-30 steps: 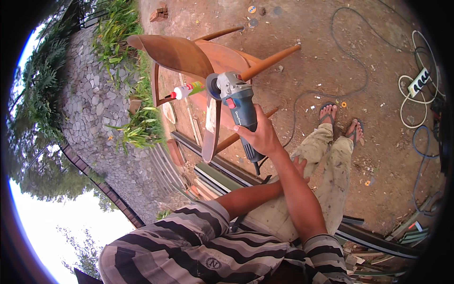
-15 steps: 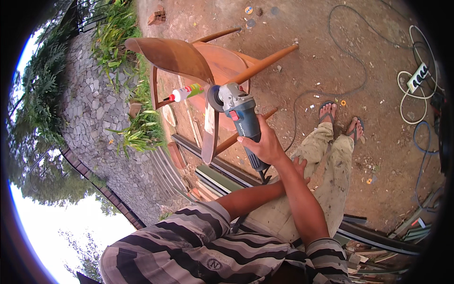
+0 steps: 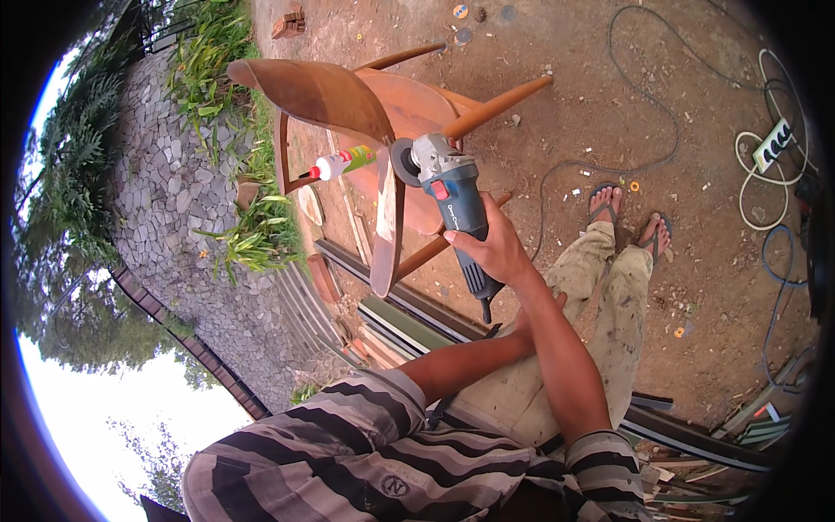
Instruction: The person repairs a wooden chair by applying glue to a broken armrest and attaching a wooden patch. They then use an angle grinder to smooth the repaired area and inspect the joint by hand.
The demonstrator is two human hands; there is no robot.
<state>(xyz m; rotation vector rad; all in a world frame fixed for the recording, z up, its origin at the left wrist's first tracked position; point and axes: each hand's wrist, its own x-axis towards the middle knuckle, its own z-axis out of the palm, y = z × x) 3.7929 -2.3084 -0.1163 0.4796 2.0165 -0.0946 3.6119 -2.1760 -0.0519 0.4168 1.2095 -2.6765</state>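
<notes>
My right hand (image 3: 503, 250) is wrapped round the blue-and-black body of an angle grinder (image 3: 459, 204). The grinder's disc (image 3: 404, 163) lies against or just beside the curved wooden rail of a brown chair (image 3: 326, 96); whether they touch I cannot tell. Pale, bare wood (image 3: 386, 204) shows on the rail below the disc. Crossing under my right forearm, my left hand (image 3: 531, 318) lies on my trouser leg, fingers apparently stretched out and partly hidden. A white bottle (image 3: 344, 163) with a red cap and green label appears behind the chair rail.
A dark cable (image 3: 600, 162) snakes over the dirt ground. At the right lies a white power strip (image 3: 772, 146) with coiled leads. Long boards (image 3: 387, 326) lie beside my legs. Bricks (image 3: 288, 23) and loose discs (image 3: 462, 35) sit at the far side; a stone wall (image 3: 174, 174) stands left.
The grinder has tilted and shifted slightly right and upward in my right hand, its disc still by the rail. My left hand has drawn back a little under the right forearm.
</notes>
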